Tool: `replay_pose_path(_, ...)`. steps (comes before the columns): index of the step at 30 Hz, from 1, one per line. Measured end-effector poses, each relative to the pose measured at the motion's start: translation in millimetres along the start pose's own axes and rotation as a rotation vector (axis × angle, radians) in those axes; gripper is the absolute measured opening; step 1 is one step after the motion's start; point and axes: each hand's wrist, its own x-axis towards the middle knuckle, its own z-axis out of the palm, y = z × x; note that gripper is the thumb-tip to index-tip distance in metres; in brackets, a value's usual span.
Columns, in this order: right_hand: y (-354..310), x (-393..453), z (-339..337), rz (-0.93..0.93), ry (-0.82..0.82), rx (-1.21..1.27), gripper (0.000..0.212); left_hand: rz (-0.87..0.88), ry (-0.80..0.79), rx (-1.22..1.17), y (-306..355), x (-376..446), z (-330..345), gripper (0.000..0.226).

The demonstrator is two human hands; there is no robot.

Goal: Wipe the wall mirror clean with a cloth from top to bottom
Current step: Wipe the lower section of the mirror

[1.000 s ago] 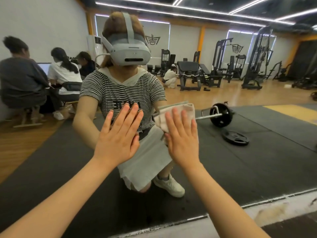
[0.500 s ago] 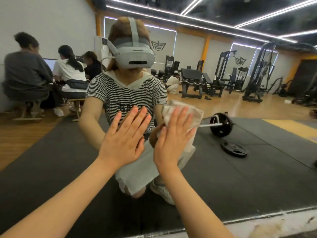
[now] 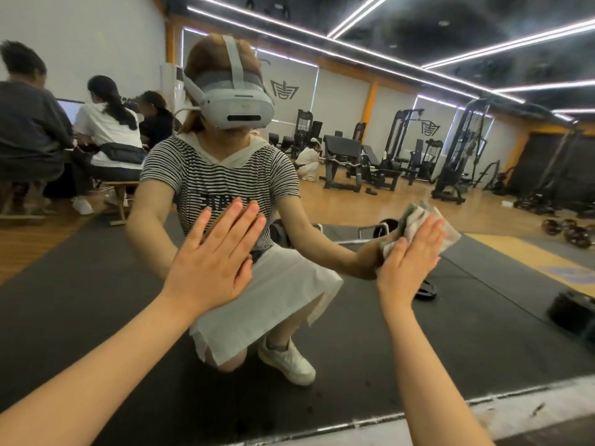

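The wall mirror [image 3: 467, 317] fills almost the whole head view and reflects me crouching in front of it. My left hand [image 3: 214, 262] lies flat on the glass with straight fingers, left of centre. My right hand [image 3: 409, 259] presses a pale, crumpled cloth [image 3: 421, 217] against the glass at the right, fingers straight and pointing up. The cloth shows above and beside the fingertips; the rest is hidden under the palm.
The mirror's lower edge meets a pale floor strip [image 3: 515, 410] at the bottom right. Reflected behind me are a dark mat, a barbell with plates, gym machines, and three seated people at the left.
My right hand has slid the cloth to the right across the glass, away from my left hand. The left hand stays flat on the mirror. The view has tilted a little.
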Motion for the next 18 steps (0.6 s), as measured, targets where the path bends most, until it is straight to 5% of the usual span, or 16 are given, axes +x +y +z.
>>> replay_pose_path(4, -48.2, -31.7, 18.4, 0.036, -0.032, 0.072, 0.066, 0.002, 0.003, -0.001, 0.9, 0.1, 0.0, 0.063)
replay_pose_path(11, -59.8, -114.9, 41.5, -0.724, -0.28, -0.125, 0.075, 0.008, 0.008, 0.003, 0.8, -2.3, 4.4, 0.06)
replay_pose_path(18, -52.6, -104.1, 34.6, -0.772, -0.258, -0.232, 0.067, 0.005, -0.022, 0.009, 1.0, -1.0, 1.9, 0.061)
